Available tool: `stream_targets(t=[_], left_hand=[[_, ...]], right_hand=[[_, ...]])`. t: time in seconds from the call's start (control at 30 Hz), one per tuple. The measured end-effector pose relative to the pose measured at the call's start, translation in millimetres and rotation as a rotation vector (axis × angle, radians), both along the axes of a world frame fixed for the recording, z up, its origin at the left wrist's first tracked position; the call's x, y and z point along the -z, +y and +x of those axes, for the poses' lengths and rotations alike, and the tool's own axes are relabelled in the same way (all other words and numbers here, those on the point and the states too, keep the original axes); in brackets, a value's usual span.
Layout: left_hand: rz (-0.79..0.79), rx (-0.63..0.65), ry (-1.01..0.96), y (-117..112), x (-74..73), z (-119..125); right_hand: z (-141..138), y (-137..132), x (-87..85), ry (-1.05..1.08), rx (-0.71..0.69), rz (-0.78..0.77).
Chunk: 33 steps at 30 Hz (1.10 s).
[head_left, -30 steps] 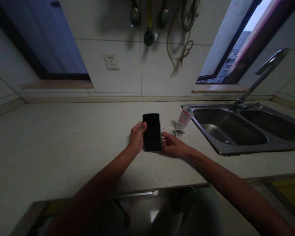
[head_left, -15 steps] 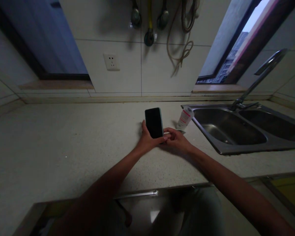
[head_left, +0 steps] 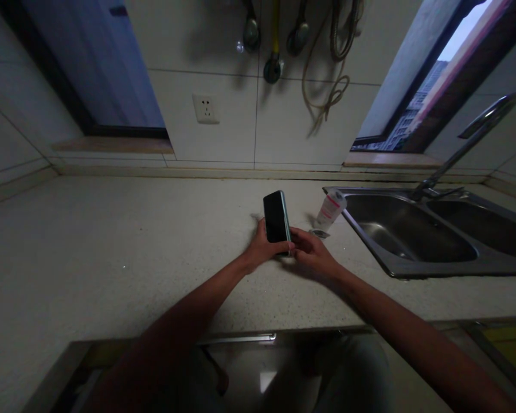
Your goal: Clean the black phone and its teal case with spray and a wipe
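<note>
A dark-screened smartphone is held tilted above the counter. My left hand is closed round its lower left part, the thumb lying across the bottom of the screen. At the lower right edge of the phone, my right hand has its fingers curled against the side; their tips are partly hidden. Just beyond that hand, a clear plastic cup with red and white print stands near the sink. A small flat piece, too dim to name, lies at the cup's foot.
To the right, a double steel sink with a tall faucet is set into the pale counter. On the tiled wall are a socket, pipe valves and a looped cord. Windows flank the wall.
The phone has turned slightly, showing more of its right edge. My right-hand fingers have shifted along its side. The whole view has moved a little, so everything sits further right.
</note>
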<state>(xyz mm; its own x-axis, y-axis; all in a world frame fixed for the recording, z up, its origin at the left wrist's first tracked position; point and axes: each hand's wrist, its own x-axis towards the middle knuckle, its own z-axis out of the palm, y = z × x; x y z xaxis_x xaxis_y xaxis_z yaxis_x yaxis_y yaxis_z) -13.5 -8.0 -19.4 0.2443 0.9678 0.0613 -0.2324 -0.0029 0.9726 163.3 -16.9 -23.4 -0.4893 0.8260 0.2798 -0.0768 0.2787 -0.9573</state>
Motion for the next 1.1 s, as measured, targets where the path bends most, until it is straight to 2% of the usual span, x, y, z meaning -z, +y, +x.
stream_targets(t=[0.13,0.3,0.5,0.63,0.7,0.83,0.97,1.1], left_hand=[[0.009,0.005,0.007,-0.2,-0.4,-3.6],[-0.001,0.108,-0.039,-4.5,-8.2,-4.3],[-0.184,0.075,-0.160,-10.7,-15.6,0.1],[-0.318,0.156,-0.294,-13.1,-21.0,-3.0],[-0.347,0.198,-0.330,-12.4,-22.3,-5.9],[-0.387,0.306,-0.361,-8.2,-21.8,-12.8],[-0.372,0.461,-0.301,-3.2,-19.1,-19.7],[-0.454,0.534,-0.258,2.5,-14.9,-23.4]], right_hand=[[-1.9,-4.5,3.3,-0.128,0.085,0.237],[-2.5,-9.7,2.6,-0.291,0.194,0.581],[-1.4,-9.2,1.7,-0.562,0.288,0.939],[1.2,-4.3,5.7,-0.619,0.323,1.124],[3.2,-2.0,6.5,-0.645,0.334,1.132],[5.7,-0.7,5.4,-0.725,0.329,1.045],[2.9,-5.0,3.7,-0.803,0.240,0.948],[-1.8,-10.7,0.4,-0.919,0.145,0.848]])
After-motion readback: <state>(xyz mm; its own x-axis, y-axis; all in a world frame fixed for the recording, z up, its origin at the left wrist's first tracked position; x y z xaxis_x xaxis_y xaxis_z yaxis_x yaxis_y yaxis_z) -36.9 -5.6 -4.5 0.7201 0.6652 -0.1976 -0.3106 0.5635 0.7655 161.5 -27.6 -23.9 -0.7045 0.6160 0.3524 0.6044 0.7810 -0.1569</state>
